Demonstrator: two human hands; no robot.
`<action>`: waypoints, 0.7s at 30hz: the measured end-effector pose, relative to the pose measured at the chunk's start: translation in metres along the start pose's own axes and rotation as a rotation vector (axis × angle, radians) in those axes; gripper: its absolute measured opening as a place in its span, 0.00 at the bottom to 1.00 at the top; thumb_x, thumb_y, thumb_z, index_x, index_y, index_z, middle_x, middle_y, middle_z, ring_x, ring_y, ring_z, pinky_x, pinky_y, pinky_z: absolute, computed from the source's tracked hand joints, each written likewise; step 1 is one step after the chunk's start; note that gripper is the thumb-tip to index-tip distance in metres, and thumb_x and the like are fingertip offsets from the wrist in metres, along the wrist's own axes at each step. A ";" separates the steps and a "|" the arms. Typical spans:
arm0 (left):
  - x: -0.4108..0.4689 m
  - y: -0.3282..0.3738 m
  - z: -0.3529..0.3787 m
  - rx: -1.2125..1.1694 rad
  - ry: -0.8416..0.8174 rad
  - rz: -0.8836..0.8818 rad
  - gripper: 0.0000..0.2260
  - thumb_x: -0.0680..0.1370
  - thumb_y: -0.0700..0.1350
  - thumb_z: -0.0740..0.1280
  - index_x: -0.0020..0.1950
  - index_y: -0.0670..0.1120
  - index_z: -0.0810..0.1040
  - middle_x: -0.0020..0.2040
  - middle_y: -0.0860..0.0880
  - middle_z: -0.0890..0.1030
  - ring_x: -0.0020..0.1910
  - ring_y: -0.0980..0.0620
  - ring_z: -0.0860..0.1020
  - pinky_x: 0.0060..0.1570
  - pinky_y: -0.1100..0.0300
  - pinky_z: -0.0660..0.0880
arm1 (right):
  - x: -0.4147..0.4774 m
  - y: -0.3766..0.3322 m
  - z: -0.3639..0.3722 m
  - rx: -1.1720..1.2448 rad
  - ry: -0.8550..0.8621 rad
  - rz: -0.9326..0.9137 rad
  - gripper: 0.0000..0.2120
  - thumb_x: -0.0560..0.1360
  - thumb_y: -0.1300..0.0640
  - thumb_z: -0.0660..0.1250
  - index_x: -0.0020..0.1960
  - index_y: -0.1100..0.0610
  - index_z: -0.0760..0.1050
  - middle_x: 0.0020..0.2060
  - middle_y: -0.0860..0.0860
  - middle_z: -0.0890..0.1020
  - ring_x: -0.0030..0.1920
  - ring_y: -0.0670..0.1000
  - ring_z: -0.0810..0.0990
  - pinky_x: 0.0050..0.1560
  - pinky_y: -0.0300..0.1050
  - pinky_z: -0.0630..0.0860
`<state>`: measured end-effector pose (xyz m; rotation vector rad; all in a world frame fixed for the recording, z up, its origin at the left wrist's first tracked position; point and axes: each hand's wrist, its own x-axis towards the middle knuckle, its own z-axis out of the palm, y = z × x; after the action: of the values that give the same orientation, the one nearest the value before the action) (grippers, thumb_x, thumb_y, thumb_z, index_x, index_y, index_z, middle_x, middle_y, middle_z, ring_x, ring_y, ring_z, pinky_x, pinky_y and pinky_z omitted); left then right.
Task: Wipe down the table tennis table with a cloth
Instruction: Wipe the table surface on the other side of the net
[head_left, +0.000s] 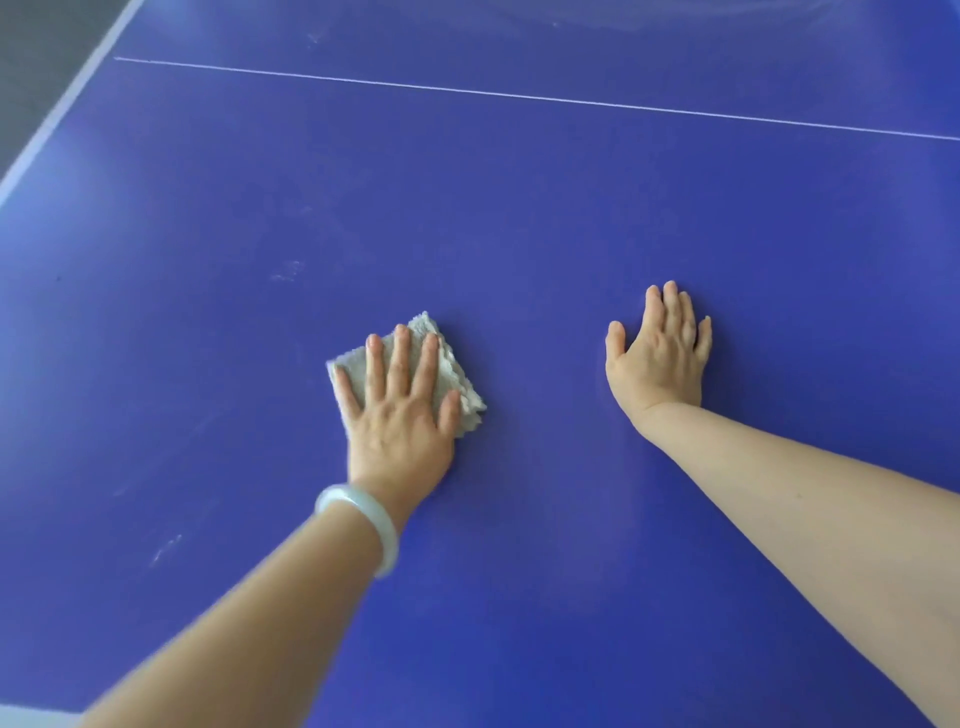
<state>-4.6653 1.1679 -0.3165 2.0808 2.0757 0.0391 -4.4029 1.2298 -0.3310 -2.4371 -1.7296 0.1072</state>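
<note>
left hand (400, 415) flat, fingers spread, pressing cloth (452, 374) on blue table (519, 208). right hand (660, 353) flat on table, holding nothing.

The blue table (519, 218) bears a thin white line (519, 97) across its far part, and on the near side of that line, well apart from it, lie a folded pale cloth (453, 371) under the flat left hand (400, 421) and the right hand (662, 358) flat on the bare surface.
</note>
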 end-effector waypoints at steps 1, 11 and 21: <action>-0.018 0.021 0.005 -0.012 0.021 0.038 0.29 0.82 0.58 0.50 0.82 0.53 0.49 0.82 0.49 0.48 0.80 0.44 0.43 0.73 0.33 0.42 | 0.000 0.000 -0.001 0.005 -0.005 0.003 0.30 0.82 0.45 0.53 0.79 0.59 0.55 0.80 0.55 0.56 0.80 0.54 0.52 0.79 0.58 0.46; -0.138 0.088 0.033 -0.006 -0.088 0.635 0.29 0.80 0.61 0.55 0.81 0.55 0.56 0.81 0.52 0.53 0.80 0.46 0.49 0.74 0.36 0.50 | 0.000 0.003 -0.001 0.056 -0.010 -0.016 0.30 0.82 0.45 0.54 0.79 0.59 0.56 0.80 0.55 0.56 0.80 0.53 0.51 0.79 0.57 0.44; -0.099 0.027 0.023 0.048 -0.117 0.351 0.29 0.79 0.64 0.38 0.79 0.61 0.36 0.81 0.57 0.38 0.78 0.51 0.32 0.72 0.40 0.28 | -0.002 0.008 -0.009 0.126 -0.084 -0.060 0.29 0.82 0.48 0.56 0.80 0.58 0.55 0.80 0.55 0.53 0.80 0.54 0.48 0.79 0.57 0.42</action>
<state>-4.6358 1.0674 -0.3220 2.3891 1.6408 -0.0793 -4.3948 1.2243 -0.3233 -2.3199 -1.7710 0.3055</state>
